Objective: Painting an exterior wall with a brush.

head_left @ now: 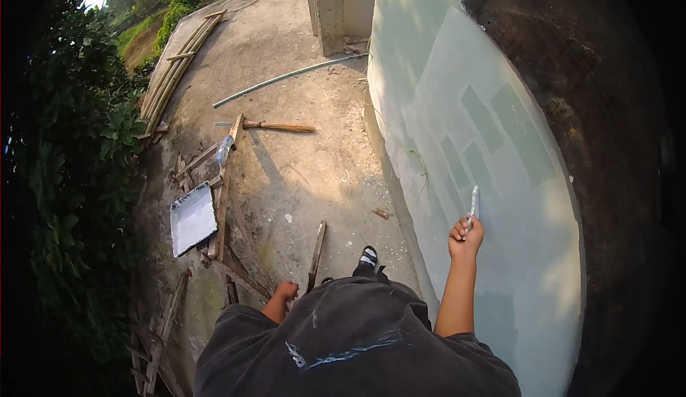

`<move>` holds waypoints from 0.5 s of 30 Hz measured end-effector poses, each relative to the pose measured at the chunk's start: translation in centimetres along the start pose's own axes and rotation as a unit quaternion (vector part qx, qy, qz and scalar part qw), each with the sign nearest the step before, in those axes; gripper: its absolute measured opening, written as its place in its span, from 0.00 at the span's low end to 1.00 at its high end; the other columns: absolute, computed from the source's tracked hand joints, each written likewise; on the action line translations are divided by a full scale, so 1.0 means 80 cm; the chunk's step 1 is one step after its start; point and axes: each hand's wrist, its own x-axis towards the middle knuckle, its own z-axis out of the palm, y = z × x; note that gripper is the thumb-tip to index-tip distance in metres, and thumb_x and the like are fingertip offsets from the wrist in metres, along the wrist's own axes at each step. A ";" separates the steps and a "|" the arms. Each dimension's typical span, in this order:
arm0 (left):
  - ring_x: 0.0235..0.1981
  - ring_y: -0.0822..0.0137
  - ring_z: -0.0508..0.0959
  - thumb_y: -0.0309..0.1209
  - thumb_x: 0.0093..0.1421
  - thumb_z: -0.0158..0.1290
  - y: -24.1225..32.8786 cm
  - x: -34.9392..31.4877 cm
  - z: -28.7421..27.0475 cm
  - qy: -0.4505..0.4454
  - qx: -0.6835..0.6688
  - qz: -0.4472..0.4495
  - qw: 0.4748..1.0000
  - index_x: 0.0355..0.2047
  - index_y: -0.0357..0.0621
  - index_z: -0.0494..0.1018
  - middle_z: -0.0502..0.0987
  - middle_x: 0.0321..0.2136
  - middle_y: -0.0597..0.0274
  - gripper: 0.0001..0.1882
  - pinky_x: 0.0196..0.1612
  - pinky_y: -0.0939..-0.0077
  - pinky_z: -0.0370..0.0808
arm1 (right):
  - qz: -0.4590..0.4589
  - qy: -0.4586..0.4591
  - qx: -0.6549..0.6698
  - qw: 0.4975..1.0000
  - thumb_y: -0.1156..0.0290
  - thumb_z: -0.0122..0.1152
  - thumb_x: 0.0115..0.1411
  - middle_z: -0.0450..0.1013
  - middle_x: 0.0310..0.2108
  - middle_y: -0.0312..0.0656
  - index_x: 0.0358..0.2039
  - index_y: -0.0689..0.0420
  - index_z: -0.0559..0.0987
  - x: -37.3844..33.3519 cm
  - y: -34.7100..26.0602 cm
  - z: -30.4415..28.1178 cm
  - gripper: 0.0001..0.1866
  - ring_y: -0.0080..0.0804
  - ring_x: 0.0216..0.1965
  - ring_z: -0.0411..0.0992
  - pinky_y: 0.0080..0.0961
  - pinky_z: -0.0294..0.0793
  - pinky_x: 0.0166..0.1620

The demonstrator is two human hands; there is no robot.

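Tool (pixel 475 198) in the right grip, pointing ahead

Slim and white-coated, perhaps a brush or a roller seen edge-on, the tool rises out of the right grip (pixel 466 238), which is closed around its lower end. Its long axis runs roughly in line with the forearm (pixel 457 293), coated end foremost, away from the wrist. Behind it is the pale green wall (pixel 529 250); whether the two touch, I cannot tell. Darker green patches (pixel 483 120) show on the wall ahead of this grip.

It should handle as light and fairly stiff, and the coating may well be slippery, so the lower end, already inside the grip, looks the best place to hold.

Well to the left, the left grip (pixel 287 290) is loosely curled; whether it has hold of anything, I cannot tell. A wooden plank (pixel 316 254) lies ahead and slightly right of it, and a white tray (pixel 191 196) ahead and farther left.
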 end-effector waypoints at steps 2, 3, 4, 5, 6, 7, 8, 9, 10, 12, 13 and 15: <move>0.16 0.62 0.73 0.34 0.53 0.44 0.020 0.012 -0.004 0.005 -0.025 -0.012 1.000 0.30 0.38 0.70 0.75 0.20 0.53 0.11 0.18 0.65 0.70 | -0.040 -0.020 -0.052 0.998 0.64 0.45 0.60 0.58 0.14 0.32 0.28 0.52 0.66 -0.008 0.021 0.023 0.07 0.20 0.11 0.53 0.17 0.50 0.12; 0.15 0.62 0.72 0.34 0.53 0.43 0.032 0.020 -0.005 0.007 -0.030 -0.016 0.999 0.30 0.38 0.70 0.75 0.19 0.53 0.12 0.18 0.66 0.70 | -0.030 -0.031 -0.062 0.997 0.64 0.45 0.60 0.58 0.14 0.32 0.28 0.52 0.66 -0.008 0.030 0.029 0.07 0.20 0.11 0.53 0.17 0.50 0.12; 0.15 0.63 0.72 0.34 0.53 0.43 0.051 0.022 -0.008 0.022 -0.037 -0.003 0.999 0.30 0.38 0.70 0.75 0.19 0.54 0.12 0.17 0.67 0.69 | -0.016 -0.060 -0.083 0.995 0.64 0.45 0.61 0.58 0.14 0.31 0.28 0.51 0.66 -0.005 0.035 0.031 0.07 0.20 0.10 0.53 0.17 0.50 0.12; 0.14 0.64 0.72 0.34 0.53 0.43 0.069 0.025 -0.010 0.038 -0.045 0.010 0.998 0.30 0.38 0.70 0.74 0.18 0.54 0.12 0.16 0.68 0.68 | -0.002 -0.090 -0.104 0.991 0.63 0.44 0.61 0.58 0.14 0.31 0.28 0.50 0.66 0.002 0.039 0.035 0.07 0.20 0.10 0.52 0.17 0.49 0.11; 0.14 0.64 0.71 0.34 0.53 0.44 0.086 0.024 -0.013 0.052 -0.067 0.029 0.996 0.30 0.38 0.70 0.74 0.18 0.55 0.12 0.16 0.69 0.67 | 0.014 -0.096 -0.105 0.990 0.63 0.44 0.61 0.58 0.13 0.31 0.27 0.51 0.65 0.008 0.042 0.040 0.08 0.20 0.10 0.52 0.18 0.50 0.11; 0.14 0.65 0.71 0.35 0.54 0.44 0.103 0.025 -0.015 0.064 -0.084 0.048 0.993 0.30 0.39 0.70 0.74 0.17 0.55 0.12 0.16 0.70 0.67 | 0.021 -0.100 -0.109 0.989 0.63 0.44 0.61 0.58 0.13 0.31 0.27 0.51 0.65 0.013 0.044 0.044 0.08 0.20 0.10 0.52 0.18 0.50 0.11; 0.14 0.65 0.71 0.35 0.54 0.44 0.115 0.021 -0.013 0.068 -0.091 0.043 0.993 0.30 0.39 0.70 0.74 0.17 0.55 0.12 0.16 0.70 0.67 | 0.026 -0.091 -0.115 0.989 0.63 0.44 0.61 0.58 0.13 0.31 0.27 0.51 0.65 0.017 0.045 0.047 0.08 0.20 0.10 0.52 0.18 0.50 0.11; 0.14 0.65 0.71 0.35 0.54 0.45 0.127 0.022 -0.013 0.076 -0.112 0.066 0.989 0.30 0.39 0.70 0.74 0.17 0.55 0.12 0.16 0.70 0.66 | 0.029 -0.085 -0.119 0.989 0.63 0.44 0.61 0.58 0.13 0.31 0.27 0.51 0.65 0.024 0.045 0.052 0.08 0.20 0.09 0.52 0.18 0.49 0.11; 0.13 0.65 0.71 0.35 0.55 0.45 0.136 0.022 -0.013 0.084 -0.133 0.090 0.984 0.30 0.39 0.70 0.73 0.17 0.55 0.12 0.15 0.70 0.66 | 0.036 -0.089 -0.122 0.988 0.63 0.44 0.61 0.58 0.13 0.31 0.27 0.51 0.65 0.031 0.043 0.056 0.08 0.20 0.09 0.52 0.18 0.49 0.11; 0.13 0.66 0.70 0.35 0.55 0.45 0.146 0.024 -0.013 0.096 -0.157 0.088 0.979 0.30 0.39 0.70 0.73 0.17 0.56 0.12 0.16 0.70 0.65 | 0.051 -0.113 -0.128 0.984 0.62 0.44 0.61 0.58 0.13 0.31 0.26 0.51 0.65 0.043 0.037 0.058 0.09 0.20 0.10 0.52 0.18 0.50 0.11; 0.13 0.66 0.70 0.36 0.56 0.45 0.144 0.024 -0.011 0.102 -0.175 0.091 0.975 0.30 0.39 0.70 0.73 0.17 0.56 0.12 0.16 0.70 0.65 | 0.058 -0.115 -0.131 0.983 0.62 0.44 0.61 0.58 0.13 0.31 0.26 0.51 0.65 0.045 0.036 0.059 0.09 0.20 0.10 0.52 0.18 0.50 0.11; 0.13 0.66 0.70 0.36 0.56 0.45 0.130 0.018 -0.009 0.106 -0.179 0.086 0.974 0.30 0.39 0.69 0.74 0.17 0.56 0.12 0.16 0.70 0.66 | 0.067 -0.102 -0.119 0.985 0.61 0.44 0.60 0.57 0.12 0.32 0.25 0.52 0.64 0.052 0.034 0.064 0.11 0.21 0.09 0.52 0.18 0.48 0.11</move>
